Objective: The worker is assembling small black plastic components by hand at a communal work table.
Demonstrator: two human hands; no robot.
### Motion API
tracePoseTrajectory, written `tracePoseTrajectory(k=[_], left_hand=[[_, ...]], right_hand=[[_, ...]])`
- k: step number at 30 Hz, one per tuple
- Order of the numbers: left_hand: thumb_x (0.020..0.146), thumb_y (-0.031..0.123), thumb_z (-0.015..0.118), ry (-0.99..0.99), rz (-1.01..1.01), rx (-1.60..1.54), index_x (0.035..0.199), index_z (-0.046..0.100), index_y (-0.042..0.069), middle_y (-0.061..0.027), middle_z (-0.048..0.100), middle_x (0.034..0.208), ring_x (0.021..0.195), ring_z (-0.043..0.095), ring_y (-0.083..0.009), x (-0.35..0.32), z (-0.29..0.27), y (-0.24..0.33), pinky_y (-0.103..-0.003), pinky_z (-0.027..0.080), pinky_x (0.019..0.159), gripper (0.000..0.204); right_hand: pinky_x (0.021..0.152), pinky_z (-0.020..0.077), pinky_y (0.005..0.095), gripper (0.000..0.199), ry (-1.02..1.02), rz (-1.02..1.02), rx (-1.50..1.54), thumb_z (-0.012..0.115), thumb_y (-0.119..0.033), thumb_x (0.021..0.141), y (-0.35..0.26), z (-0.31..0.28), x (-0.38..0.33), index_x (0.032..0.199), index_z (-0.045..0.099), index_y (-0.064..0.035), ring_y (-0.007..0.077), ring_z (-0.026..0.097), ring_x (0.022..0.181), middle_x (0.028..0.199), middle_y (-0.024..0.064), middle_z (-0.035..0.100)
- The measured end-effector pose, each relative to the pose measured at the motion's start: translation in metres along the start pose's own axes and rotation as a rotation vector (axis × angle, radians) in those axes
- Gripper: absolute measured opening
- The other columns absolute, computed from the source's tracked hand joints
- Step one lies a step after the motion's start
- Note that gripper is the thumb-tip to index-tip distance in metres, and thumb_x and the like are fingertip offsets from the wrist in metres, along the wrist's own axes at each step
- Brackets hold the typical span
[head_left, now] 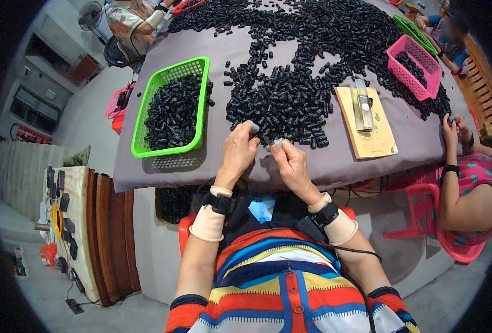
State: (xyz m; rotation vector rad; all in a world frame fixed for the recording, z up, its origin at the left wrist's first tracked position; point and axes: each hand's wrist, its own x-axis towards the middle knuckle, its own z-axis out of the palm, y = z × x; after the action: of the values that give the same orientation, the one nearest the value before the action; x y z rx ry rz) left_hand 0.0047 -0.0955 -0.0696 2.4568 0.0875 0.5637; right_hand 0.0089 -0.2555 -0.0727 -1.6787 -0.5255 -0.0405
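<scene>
Over the table's front edge my left hand (pixel 239 149) and my right hand (pixel 293 166) are close together, thumbs and fingers pinched. A small dark piece (pixel 267 141) shows in the gap between their fingertips; its kind is too small to tell. Pale wrapping covers a fingertip on each hand. Just beyond my fingers spreads a heap of short black ribbed cylinders (pixel 279 102). To the left of my hands stands a green plastic basket (pixel 205 105) filled with the same black parts.
Right of the heap lies a yellow booklet (pixel 376 141) with a clear plastic case (pixel 361 108) on it. A pink basket (pixel 432 89) and a green one (pixel 410 30) stand farther right. Other people sit around the grey-covered table (pixel 162 175). A wooden cabinet (pixel 113 238) is at left.
</scene>
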Motion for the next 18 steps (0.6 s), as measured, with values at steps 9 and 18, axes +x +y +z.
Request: tracePoseTrajectory(k=[9, 18], left_hand=[[0.082, 0.001, 0.060, -0.263, -0.376, -0.724, 0.095, 0.061, 0.001, 0.0005, 0.063, 0.077, 0.065, 0.056, -0.0044, -0.038, -0.019, 0.021, -0.020, 0.047, 0.054, 0.013], [0.076, -0.006, 0.065, -0.046, -0.457, -1.111, 0.098, 0.061, 0.001, -0.0032, 0.060, 0.085, 0.069, 0.057, -0.0064, -0.049, -0.007, 0.021, -0.019, 0.046, 0.053, 0.023]], right_hand=[[0.056, 0.0425, 0.0348, 0.027, 0.015, -0.018, -0.062, 0.066, -0.022, 0.081, -0.002, 0.001, 0.002, 0.078, 0.050, -0.0009, 0.0267, 0.055, 0.059, 0.069, 0.0138, 0.058], [0.051, 0.0401, 0.0330, 0.021, -0.079, 0.078, 0.000, 0.063, -0.012, 0.078, 0.009, -0.001, -0.001, 0.075, 0.046, 0.0009, 0.0123, 0.047, 0.055, 0.061, 0.0145, 0.052]])
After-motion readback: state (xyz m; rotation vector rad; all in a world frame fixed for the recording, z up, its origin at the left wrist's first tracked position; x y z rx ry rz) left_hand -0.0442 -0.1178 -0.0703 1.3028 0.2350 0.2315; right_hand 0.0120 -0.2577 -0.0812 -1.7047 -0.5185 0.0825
